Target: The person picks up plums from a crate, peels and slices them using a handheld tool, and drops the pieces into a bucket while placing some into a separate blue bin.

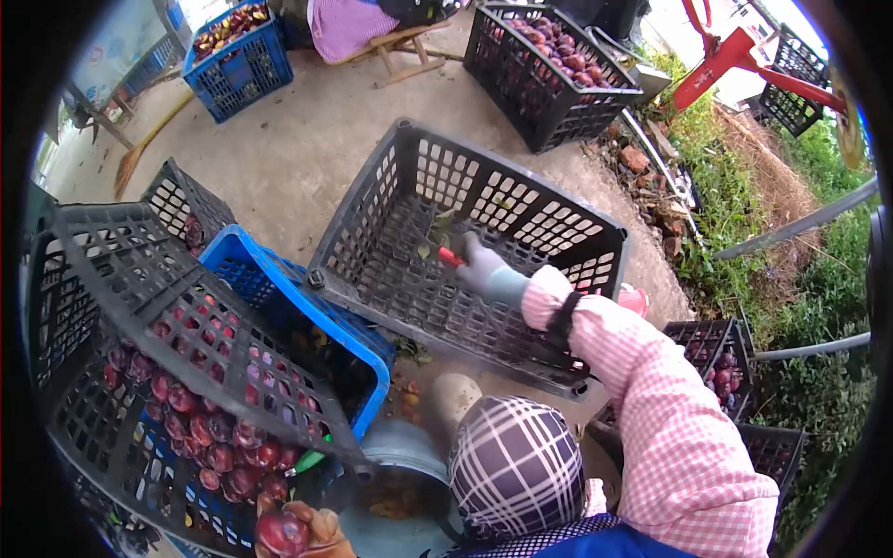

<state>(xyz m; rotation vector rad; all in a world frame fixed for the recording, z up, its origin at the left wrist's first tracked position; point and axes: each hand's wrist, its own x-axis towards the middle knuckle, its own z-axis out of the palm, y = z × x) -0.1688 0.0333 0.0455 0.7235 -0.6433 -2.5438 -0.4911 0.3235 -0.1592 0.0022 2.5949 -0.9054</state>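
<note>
My right hand (pixel 488 268), in a pale glove with a checked pink sleeve, reaches into a black plastic crate (pixel 512 200). Its fingers close on a small red object (pixel 450 258), perhaps a handle; the rest of it is not visible. A few green leaves (pixel 425 249) lie on the crate's floor near the fingertips. At the bottom edge, my left hand (pixel 323 530), tan-orange in colour and partly cut off, grips a dark red plum (pixel 282 535). Just above it, many plums (pixel 200 423) fill a tipped black crate (pixel 139 251), beside a green object (pixel 309 460).
A blue crate (pixel 372 372) stands between the black crates. Below it sits a grey-blue basin (pixel 400 446) with yellowish scraps. Farther off are a plum-filled black crate (pixel 549 84), a blue crate of cut fruit (pixel 237 70), a wooden stool (pixel 405 51) and a broom (pixel 130 167).
</note>
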